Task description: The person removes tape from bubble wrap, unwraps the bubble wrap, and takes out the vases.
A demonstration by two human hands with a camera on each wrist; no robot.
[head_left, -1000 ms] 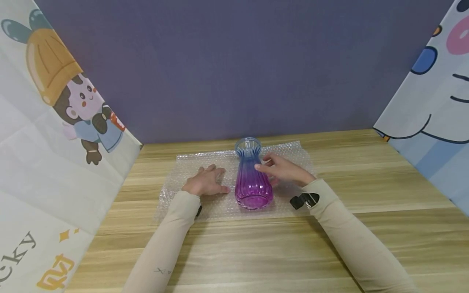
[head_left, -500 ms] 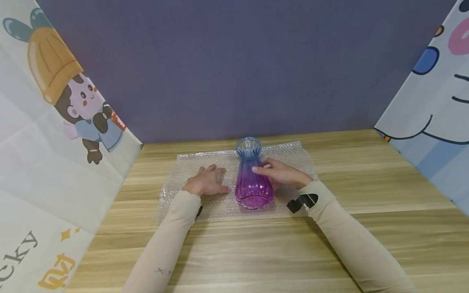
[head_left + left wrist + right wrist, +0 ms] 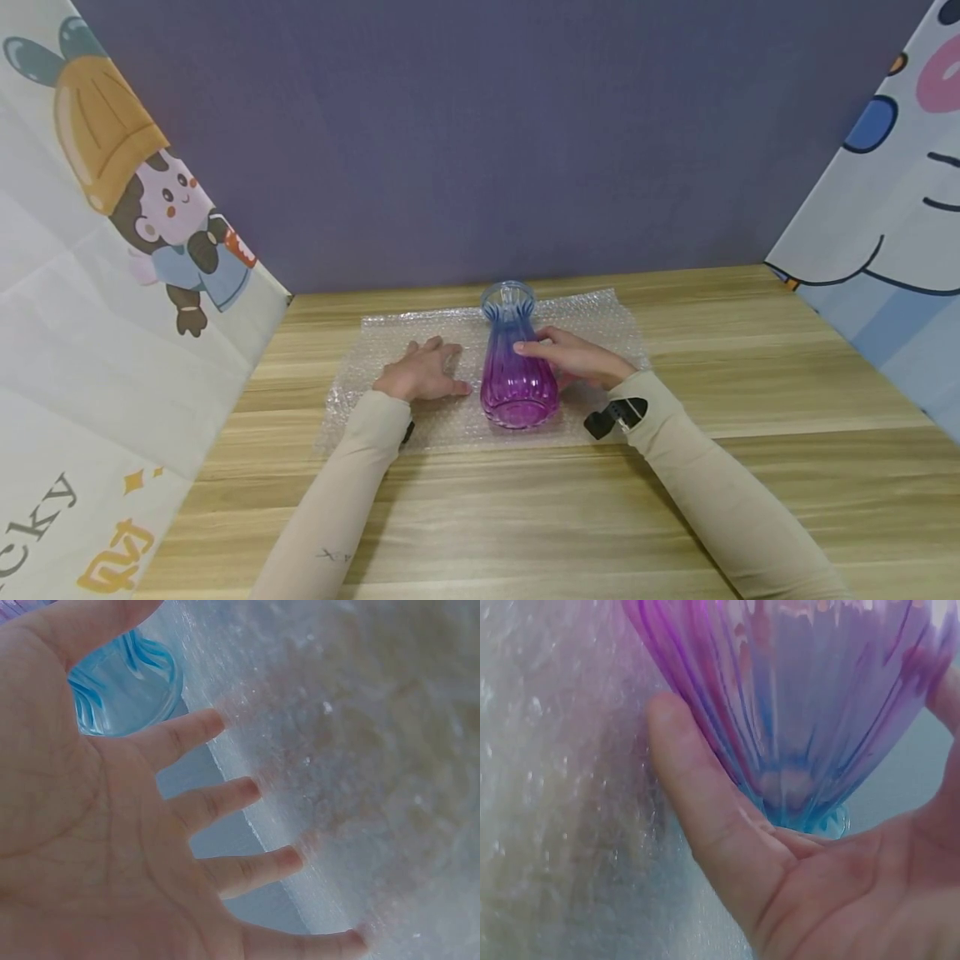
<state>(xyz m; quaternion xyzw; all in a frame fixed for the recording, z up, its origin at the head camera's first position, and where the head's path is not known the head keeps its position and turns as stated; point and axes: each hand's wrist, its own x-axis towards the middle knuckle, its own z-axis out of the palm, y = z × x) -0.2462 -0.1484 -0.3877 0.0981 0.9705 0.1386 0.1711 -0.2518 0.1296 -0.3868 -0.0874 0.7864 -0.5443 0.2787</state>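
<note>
A ribbed glass vase (image 3: 517, 387), blue at the mouth and fading to purple at the base, lies on a sheet of bubble wrap (image 3: 442, 425) with its mouth toward the back wall. My right hand (image 3: 581, 357) holds its right side, thumb across the top and other fingers low along the side. In the right wrist view the fingers and thumb stand either side of the purple glass (image 3: 780, 697). My left hand (image 3: 422, 372) rests left of the vase, fingers spread. Its fingertips (image 3: 244, 787) touch the wrap in the left wrist view.
The wood-grain tabletop (image 3: 517, 517) extends around the wrap on all sides. A purple-grey panel (image 3: 480, 150) rises close behind it. Printed cartoon sheets stand left (image 3: 90, 333) and right (image 3: 900, 233).
My right hand has moved slightly left and closed in, its thumb coming further across the vase. The left hand, vase and bubble wrap show no visible movement.
</note>
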